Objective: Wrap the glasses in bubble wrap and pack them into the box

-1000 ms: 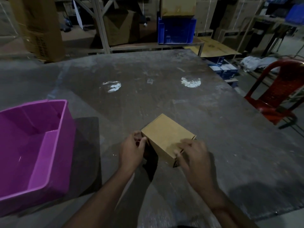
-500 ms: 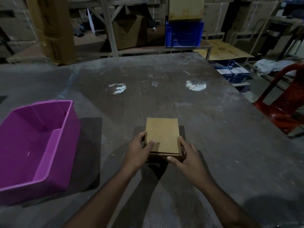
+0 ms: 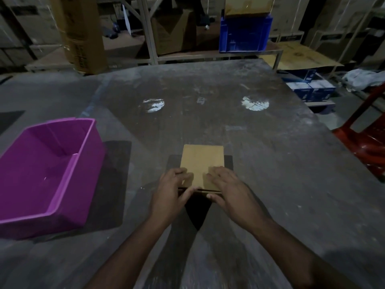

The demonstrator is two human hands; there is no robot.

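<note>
A dim storeroom, one worn grey table (image 3: 260, 163) in front of shelving.

One closed cardboard box (image 3: 201, 161) lay near the table's middle. Two hands gripped its near end: the left hand (image 3: 169, 196) and right hand (image 3: 227, 189) each had fingers on the lid and thumb under the edge. One purple plastic tub (image 3: 79, 184) sat left; one red chair (image 3: 366, 140) stood right.

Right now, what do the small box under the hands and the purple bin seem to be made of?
Box: apparently cardboard, going by its matte tan face and thin layered front edge. Purple bin: likely moulded plastic, smooth and slightly glossy, with a rolled rim and faint highlights inside.
</note>
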